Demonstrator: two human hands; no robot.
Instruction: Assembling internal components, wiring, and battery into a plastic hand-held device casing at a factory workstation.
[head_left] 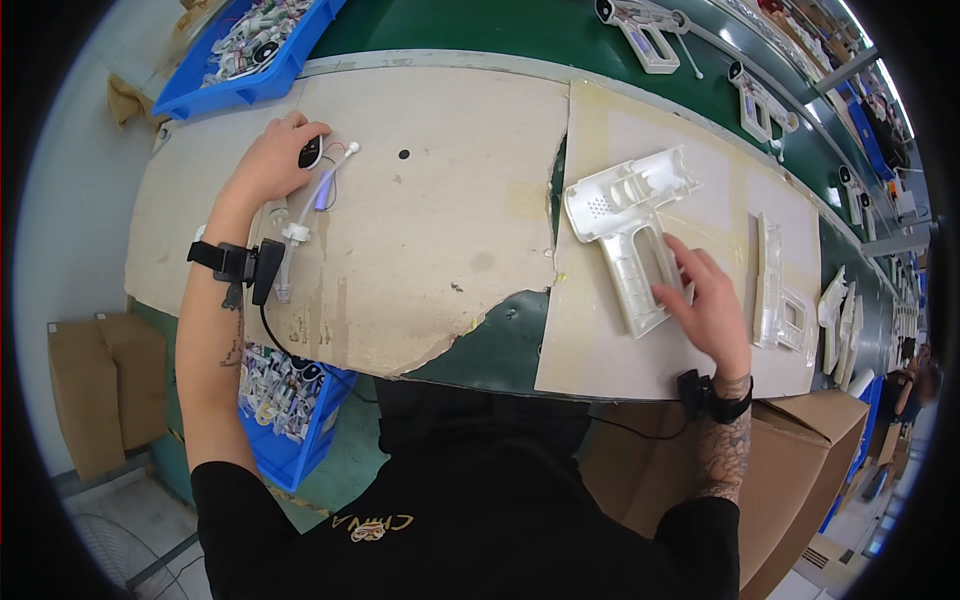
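Note:
At the left of the table my left hand (277, 160) curls over a small assembly, its fingers closed at a black-and-white round part (311, 152). Below that hand lie a clear tube (283, 272) with a white fitting (296, 232), a thin white rod with a ball end (351, 149), and a purple cylinder (323, 193) on thin wires. On the right, my right hand (708, 305) grips the handle's near side of a white gun-shaped plastic half shell (627, 272). The shell lies with its hollow, ribbed inside facing up. Part of the left-hand assembly is hidden under my fingers.
Another white shell half (770, 285) lies farther right, with more shells (835, 310) beyond. Blue bins of small parts stand at the back left (200, 93) and below the table (318, 440). Assembled units (650, 42) sit on the green conveyor. A cardboard box (800, 470) stands near my right arm.

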